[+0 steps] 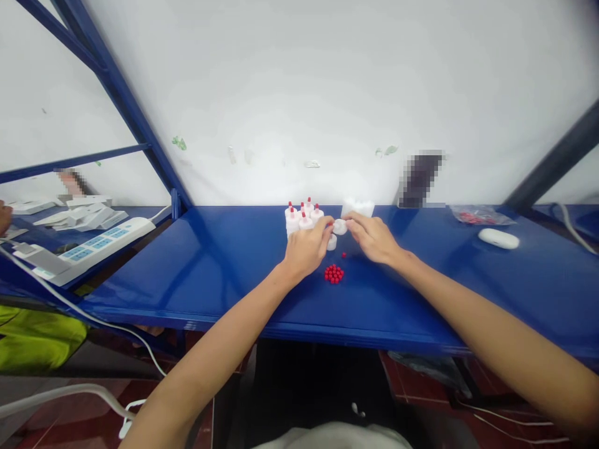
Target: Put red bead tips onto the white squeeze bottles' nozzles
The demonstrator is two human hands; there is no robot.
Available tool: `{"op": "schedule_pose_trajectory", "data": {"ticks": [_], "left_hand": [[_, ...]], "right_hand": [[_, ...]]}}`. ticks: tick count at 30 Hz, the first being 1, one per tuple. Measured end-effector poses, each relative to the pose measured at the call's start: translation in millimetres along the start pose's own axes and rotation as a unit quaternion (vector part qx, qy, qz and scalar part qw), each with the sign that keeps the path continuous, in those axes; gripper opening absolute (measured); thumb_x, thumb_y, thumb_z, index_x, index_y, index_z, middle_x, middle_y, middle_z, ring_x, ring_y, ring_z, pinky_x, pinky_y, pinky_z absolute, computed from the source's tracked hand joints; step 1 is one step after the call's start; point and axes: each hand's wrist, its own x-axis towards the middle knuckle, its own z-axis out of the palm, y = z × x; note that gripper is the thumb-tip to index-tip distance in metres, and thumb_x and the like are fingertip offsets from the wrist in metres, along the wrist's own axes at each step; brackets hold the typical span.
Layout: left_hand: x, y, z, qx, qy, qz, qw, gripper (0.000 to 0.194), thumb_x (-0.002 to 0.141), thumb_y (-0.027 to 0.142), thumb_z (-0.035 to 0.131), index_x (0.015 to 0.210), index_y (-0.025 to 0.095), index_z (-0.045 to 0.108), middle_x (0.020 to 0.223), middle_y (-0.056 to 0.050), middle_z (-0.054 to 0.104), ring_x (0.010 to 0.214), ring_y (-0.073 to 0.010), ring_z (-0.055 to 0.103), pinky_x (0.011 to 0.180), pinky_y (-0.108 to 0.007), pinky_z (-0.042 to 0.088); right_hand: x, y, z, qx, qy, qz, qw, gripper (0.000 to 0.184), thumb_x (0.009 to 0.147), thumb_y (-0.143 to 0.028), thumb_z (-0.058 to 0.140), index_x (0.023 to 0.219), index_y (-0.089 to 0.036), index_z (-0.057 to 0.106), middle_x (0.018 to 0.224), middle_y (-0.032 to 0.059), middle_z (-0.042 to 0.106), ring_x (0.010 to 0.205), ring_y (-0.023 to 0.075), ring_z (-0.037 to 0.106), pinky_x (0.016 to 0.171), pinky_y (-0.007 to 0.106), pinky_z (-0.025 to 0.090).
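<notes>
Near the centre of the frame I'm seeing a white round piece (339, 226), small and pale, with a smooth, faintly translucent look; its finer detail is blurring out for me. The left hand (303, 252) is pinching its left edge, fingers drawn narrow, and the right hand (373, 238) is gripping its right edge with thumb and fingertips close together. Just below, a white container (332, 242) is standing partly behind the left fingers. Left of centre, several squat white bottles (306, 221) are standing in a cluster, each showing a pointed red tip. Behind the right hand, more white pieces (358, 207) are sitting near the wall. Below the hands, glossy red caps (334, 274) are lying bunched together on the blue table (187, 274), while a single red cap (344, 255) is resting just above them.
</notes>
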Motion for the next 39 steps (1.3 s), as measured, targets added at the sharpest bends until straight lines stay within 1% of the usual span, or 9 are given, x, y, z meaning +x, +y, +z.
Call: {"op": "schedule_pose_trajectory", "data": {"ticks": [3,5,13,20,26,29,33,36,39], "left_hand": [[6.1,5.1,-1.0,0.087,-0.045,0.003,0.995,0.039,0.104,0.037,0.027,0.123,0.021,0.057,0.078,-0.007,0.070,0.065,-0.0194,0.066,0.057,-0.024,0.044],[9.2,6.6,-1.6,0.133,-0.078,0.016,0.988,0.039,0.104,0.034,0.027,0.128,0.022,0.054,0.079,-0.008,0.070,0.067,-0.0220,0.068,0.058,-0.027,0.046],[13.0,2.2,1.5,0.198,-0.123,0.034,0.972,0.037,0.101,0.024,0.030,0.133,0.022,0.049,0.076,-0.008,0.069,0.069,-0.0238,0.069,0.061,-0.028,0.050],[14.1,0.4,5.4,0.189,-0.128,0.049,0.972,0.039,0.095,0.016,0.040,0.133,0.021,0.049,0.072,-0.007,0.068,0.064,-0.0213,0.068,0.062,-0.028,0.051],[12.8,3.7,5.4,0.190,-0.139,0.051,0.971,0.051,0.092,0.011,0.043,0.142,0.021,0.042,0.072,-0.005,0.068,0.062,-0.0189,0.066,0.061,-0.026,0.050],[9.0,1.7,3.2,0.134,-0.129,0.074,0.980,0.045,0.097,0.018,0.040,0.142,0.021,0.042,0.076,-0.006,0.069,0.063,-0.0182,0.066,0.060,-0.025,0.050],[1.8,-4.3,-1.3,0.060,-0.078,0.185,0.978,0.038,0.101,0.026,0.037,0.137,0.019,0.048,0.090,-0.007,0.070,0.073,-0.0159,0.066,0.061,-0.022,0.049],[-1.2,-8.3,-3.6,0.050,-0.034,0.257,0.964,0.037,0.102,0.027,0.036,0.134,0.017,0.051,0.090,-0.007,0.067,0.079,-0.0149,0.065,0.064,-0.022,0.049],[-1.6,-10.4,-3.8,0.044,0.007,0.276,0.960,0.033,0.103,0.028,0.037,0.127,0.016,0.057,0.088,-0.006,0.066,0.080,-0.0139,0.064,0.066,-0.023,0.050]], "right_hand": [[6.1,11.4,-4.7,-0.061,-0.004,0.086,0.994,0.037,0.093,-0.047,0.038,0.103,-0.025,0.066,0.069,0.0006,0.064,0.070,0.0213,0.057,0.065,0.029,0.032],[8.3,15.4,-7.4,-0.064,-0.014,0.104,0.992,0.034,0.090,-0.043,0.040,0.102,-0.025,0.068,0.072,0.0011,0.066,0.073,0.0216,0.058,0.066,0.029,0.033],[7.2,9.7,-16.0,-0.014,-0.155,0.021,0.988,0.024,0.080,-0.028,0.050,0.090,-0.017,0.069,0.064,0.0007,0.062,0.059,0.0148,0.053,0.064,0.027,0.036],[6.0,8.2,-14.9,-0.012,-0.184,-0.023,0.983,0.019,0.078,-0.026,0.053,0.077,-0.016,0.069,0.067,0.0022,0.063,0.059,0.0140,0.052,0.061,0.028,0.038],[4.2,7.9,-10.9,0.001,-0.227,-0.068,0.972,0.017,0.076,-0.033,0.063,0.080,-0.018,0.070,0.065,-0.0005,0.060,0.058,0.0128,0.051,0.060,0.027,0.038],[3.8,6.4,-8.9,0.013,-0.226,-0.081,0.971,0.015,0.076,-0.030,0.063,0.081,-0.017,0.070,0.064,-0.0022,0.057,0.056,0.0111,0.050,0.058,0.026,0.037],[3.1,3.6,-9.3,0.140,-0.195,-0.034,0.970,0.013,0.077,-0.027,0.061,0.083,-0.016,0.066,0.053,-0.0069,0.048,0.046,0.0084,0.043,0.051,0.025,0.034],[2.7,4.0,-9.6,0.310,-0.213,0.021,0.926,0.015,0.080,-0.031,0.061,0.084,-0.016,0.060,0.046,-0.0091,0.047,0.037,0.0073,0.041,0.041,0.023,0.031],[2.9,6.4,-7.6,0.407,-0.237,0.031,0.882,0.021,0.079,-0.035,0.066,0.083,-0.016,0.058,0.042,-0.0098,0.047,0.033,0.0065,0.038,0.037,0.022,0.028]]}}
